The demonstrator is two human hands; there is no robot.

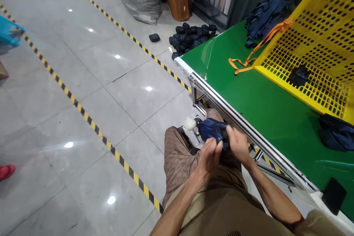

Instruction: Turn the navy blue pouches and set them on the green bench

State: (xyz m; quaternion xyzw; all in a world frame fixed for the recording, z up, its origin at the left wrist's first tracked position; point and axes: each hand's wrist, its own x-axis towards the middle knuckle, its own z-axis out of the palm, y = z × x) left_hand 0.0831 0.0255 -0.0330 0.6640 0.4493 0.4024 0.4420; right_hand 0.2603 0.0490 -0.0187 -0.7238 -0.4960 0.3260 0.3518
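A dark blue fabric pouch (pixel 210 129) with black edging is held over my lap, in front of my knees. My left hand (pixel 209 156) pinches its near edge, fingers pressed together. At the opposite side, my right hand (pixel 238 143) grips the black edge between thumb and fingers. Part of the pouch is hidden behind both hands. Just beyond it, low between my knees, is a small white round object (pixel 189 123) that I cannot name.
A green-topped table (pixel 221 62) runs along my right. On it stand a yellow perforated crate (pixel 290 97) with an orange strap (pixel 249 61), dark fabric pieces (pixel 336 132) and a black phone (pixel 334 195). Small dark bundles (pixel 190 37) lie piled on the floor near a brown basket (pixel 180 2).
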